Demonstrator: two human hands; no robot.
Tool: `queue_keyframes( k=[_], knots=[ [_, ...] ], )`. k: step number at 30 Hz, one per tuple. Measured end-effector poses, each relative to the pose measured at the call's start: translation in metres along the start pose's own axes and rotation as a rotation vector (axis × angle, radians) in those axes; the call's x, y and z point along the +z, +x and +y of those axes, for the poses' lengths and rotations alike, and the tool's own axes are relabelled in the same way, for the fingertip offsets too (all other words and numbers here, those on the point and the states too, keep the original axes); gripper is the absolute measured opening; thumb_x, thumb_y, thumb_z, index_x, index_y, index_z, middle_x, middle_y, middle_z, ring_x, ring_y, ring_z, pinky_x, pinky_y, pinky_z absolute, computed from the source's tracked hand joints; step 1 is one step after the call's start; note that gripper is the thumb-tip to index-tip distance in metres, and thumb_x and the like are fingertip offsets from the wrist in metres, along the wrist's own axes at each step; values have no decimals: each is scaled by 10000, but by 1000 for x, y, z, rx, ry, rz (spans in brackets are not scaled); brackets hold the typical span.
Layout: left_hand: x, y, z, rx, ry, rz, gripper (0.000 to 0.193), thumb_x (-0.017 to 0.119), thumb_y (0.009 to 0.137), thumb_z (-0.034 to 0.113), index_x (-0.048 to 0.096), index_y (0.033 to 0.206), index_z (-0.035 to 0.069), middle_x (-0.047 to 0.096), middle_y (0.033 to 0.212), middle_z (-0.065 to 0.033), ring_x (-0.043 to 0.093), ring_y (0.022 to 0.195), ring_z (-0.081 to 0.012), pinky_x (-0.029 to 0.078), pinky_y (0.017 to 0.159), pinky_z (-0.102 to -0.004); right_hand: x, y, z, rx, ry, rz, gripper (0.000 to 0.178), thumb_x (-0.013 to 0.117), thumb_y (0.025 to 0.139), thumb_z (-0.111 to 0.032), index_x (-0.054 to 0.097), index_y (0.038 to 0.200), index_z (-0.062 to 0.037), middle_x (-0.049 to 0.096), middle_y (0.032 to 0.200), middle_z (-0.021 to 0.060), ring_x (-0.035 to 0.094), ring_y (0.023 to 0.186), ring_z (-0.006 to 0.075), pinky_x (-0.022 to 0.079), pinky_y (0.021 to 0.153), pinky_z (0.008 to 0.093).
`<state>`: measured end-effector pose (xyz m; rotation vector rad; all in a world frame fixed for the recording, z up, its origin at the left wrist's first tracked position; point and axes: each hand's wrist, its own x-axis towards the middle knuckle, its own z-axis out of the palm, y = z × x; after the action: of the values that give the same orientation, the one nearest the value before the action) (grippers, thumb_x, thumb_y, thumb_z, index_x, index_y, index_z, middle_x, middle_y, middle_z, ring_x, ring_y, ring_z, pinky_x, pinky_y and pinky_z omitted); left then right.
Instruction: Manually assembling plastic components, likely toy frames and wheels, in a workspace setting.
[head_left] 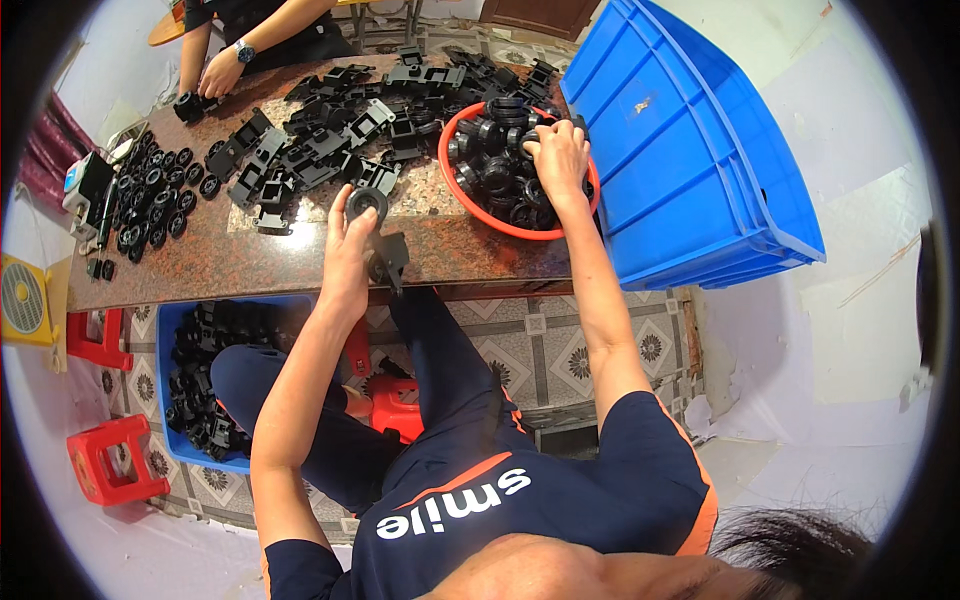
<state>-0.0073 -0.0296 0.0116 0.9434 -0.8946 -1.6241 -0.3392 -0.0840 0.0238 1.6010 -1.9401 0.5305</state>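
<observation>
My left hand (347, 252) is closed on a black wheeled chassis (392, 256) just off the table's near edge. One black wheel (367, 203) shows at the top of that piece, by my thumb and fingers, and another sits lower down beside the palm. My right hand (560, 155) reaches into a red-orange basin (512, 230) full of black wheels (495, 172). Its fingers are bent over the wheels at the basin's right side; whether they pinch one is hidden.
Black plastic frames (318, 142) lie heaped across the stone-topped table (430, 250), with loose wheels (150, 205) at left. A tall blue crate (690, 140) stands right of the basin. Opposite, a co-worker's hand (222, 72) handles a black part. Below are a blue bin (235, 463) and red stools (115, 462).
</observation>
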Motion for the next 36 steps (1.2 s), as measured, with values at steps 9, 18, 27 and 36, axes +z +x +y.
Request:
queue_keyframes(
  k=[9,18,27,36],
  knots=[
    [-9,6,7,41,-51,89,690,682,895,265,324,1474,156,500,1291,-44,503,1112,-150,439,900,-307,-82,-26,-91,231,1555,-422,248,726,837,-27,651,1073,-7,701,948,49,644,829,98,514,759,244],
    [-7,-2,11,119,-79,113,730,702,896,248,281,1486,157,502,1271,-81,531,1101,-162,498,870,-301,-85,-76,-164,184,1719,-810,213,748,827,-22,658,1017,8,693,916,39,652,815,94,533,760,238],
    [-21,-16,30,240,86,-226,1069,739,823,237,-33,1561,191,407,1374,-168,425,1241,-254,393,1028,-388,-84,-87,-182,211,2020,-857,864,728,827,-313,265,1486,-2,523,1236,89,558,1071,143,470,921,293],
    [-50,-37,46,408,107,-80,901,680,845,114,117,1548,102,479,1288,-103,529,1112,-186,467,945,-335,-85,-90,-239,136,2066,-824,791,731,860,-352,322,1450,-19,551,1261,111,549,1147,179,473,949,313]
  ],
)
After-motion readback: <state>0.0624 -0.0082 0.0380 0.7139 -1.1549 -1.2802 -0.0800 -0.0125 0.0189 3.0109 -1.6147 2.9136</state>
